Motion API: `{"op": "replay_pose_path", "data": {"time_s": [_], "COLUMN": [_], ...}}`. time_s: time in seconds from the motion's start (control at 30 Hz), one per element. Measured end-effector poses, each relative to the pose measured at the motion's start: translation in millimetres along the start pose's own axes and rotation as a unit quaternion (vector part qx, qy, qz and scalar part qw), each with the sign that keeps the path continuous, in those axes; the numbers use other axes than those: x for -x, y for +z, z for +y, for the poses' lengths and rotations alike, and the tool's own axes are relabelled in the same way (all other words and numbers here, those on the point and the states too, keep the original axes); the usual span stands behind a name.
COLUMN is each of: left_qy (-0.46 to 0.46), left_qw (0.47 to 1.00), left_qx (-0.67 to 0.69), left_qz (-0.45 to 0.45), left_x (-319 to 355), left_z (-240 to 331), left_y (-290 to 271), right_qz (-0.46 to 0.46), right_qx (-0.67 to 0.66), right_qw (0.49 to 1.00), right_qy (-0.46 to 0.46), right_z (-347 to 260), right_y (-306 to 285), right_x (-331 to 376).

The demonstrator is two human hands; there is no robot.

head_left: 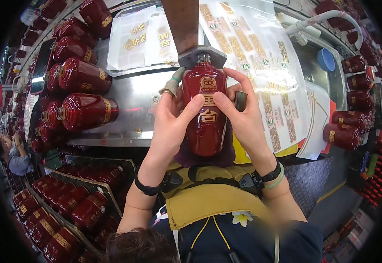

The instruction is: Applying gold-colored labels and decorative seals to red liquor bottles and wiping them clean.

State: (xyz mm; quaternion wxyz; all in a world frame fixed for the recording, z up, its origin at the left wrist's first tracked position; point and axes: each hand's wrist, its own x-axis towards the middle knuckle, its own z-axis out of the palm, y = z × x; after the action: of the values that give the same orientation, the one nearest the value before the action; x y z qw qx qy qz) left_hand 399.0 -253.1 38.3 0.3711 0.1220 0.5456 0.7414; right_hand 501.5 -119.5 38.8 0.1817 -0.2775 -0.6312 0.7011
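A glossy dark red bottle [205, 136] lies in front of me with its glass neck pointing away, its mouth against a metal block [202, 55]. Gold characters and a round gold emblem run along its upper face. My left hand [175, 107] grips the bottle's left side, its thumb pressed on the gold lettering. One left finger wears a pale finger cover. From the right my right hand [240, 105] holds the bottle, thumb on the lettering and index finger along the shoulder. A dark band sits on one right finger. Purple cloth [226, 160] lies under the bottle's base.
Several red bottles [90, 111] stand at the left of the metal bench. Sheets of gold decals [142, 41] lie behind, with larger clear sheets [265, 83] at right. A crate of bottles [75, 197] is lower left. A blue cup [325, 60] and white pipe [326, 19] are far right.
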Motion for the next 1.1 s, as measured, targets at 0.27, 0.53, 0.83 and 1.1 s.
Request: {"op": "replay_pose_path", "data": {"time_s": [0.27, 0.53, 0.83, 1.1], "left_qy": [0.003, -0.004, -0.007, -0.012], "left_qw": [1.0, 0.999, 0.999, 0.999], "left_qx": [-0.009, 0.029, 0.03, 0.023], "left_qz": [0.008, 0.029, 0.035, 0.043], "left_x": [0, -15, -17, -16], "left_z": [0, 9, 7, 9], "left_y": [1, 8, 8, 10], "right_qz": [-0.003, 0.011, 0.013, -0.019], "right_qx": [-0.021, -0.015, -0.022, 0.017], "right_qw": [1.0, 1.0, 1.0, 1.0], "right_qy": [0.004, 0.006, 0.006, -0.011], "right_z": [-1, -5, -5, -11], "right_y": [-1, 4, 5, -6], "right_x": [-1, -16, -16, -20]}}
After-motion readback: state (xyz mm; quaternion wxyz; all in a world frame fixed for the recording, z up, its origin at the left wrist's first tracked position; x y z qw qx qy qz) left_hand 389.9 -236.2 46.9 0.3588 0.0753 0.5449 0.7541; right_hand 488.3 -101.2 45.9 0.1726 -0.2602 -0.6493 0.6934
